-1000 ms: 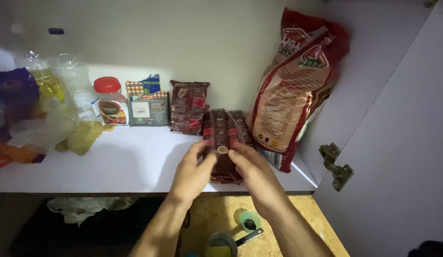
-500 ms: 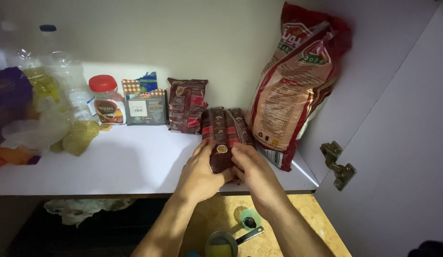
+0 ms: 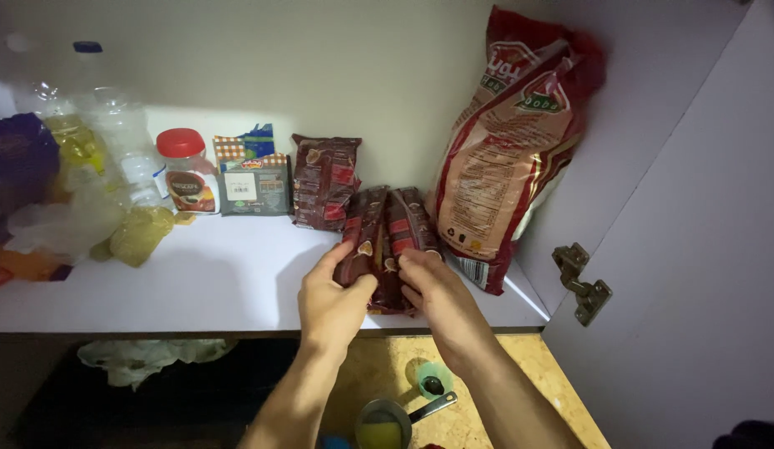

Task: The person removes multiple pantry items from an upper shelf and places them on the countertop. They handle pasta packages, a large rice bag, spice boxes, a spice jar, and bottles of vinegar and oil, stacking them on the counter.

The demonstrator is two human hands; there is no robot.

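Observation:
Several dark brown packets point(image 3: 387, 229) stand side by side on edge on a white cupboard shelf point(image 3: 195, 283). My left hand point(image 3: 337, 295) grips the left side of this bundle, thumb over the nearest packet. My right hand point(image 3: 441, 295) holds the right side, fingers curled against the packets. Behind them another brown packet point(image 3: 324, 179) leans upright on the back wall. A tall red and beige sack point(image 3: 511, 141) stands just right of the bundle, touching it.
A red-lidded jar point(image 3: 185, 170), a small grey packet point(image 3: 254, 185), clear plastic bottles point(image 3: 87, 133) and crumpled bags point(image 3: 62, 224) fill the shelf's left. The open cupboard door with a metal hinge point(image 3: 582, 284) is at right. Below, a counter holds a small pot point(image 3: 387, 424) and cup point(image 3: 432, 382).
Both hands have slid slightly nearer the shelf edge along the packets and tightened on the bundle. The packets stay in the same spot.

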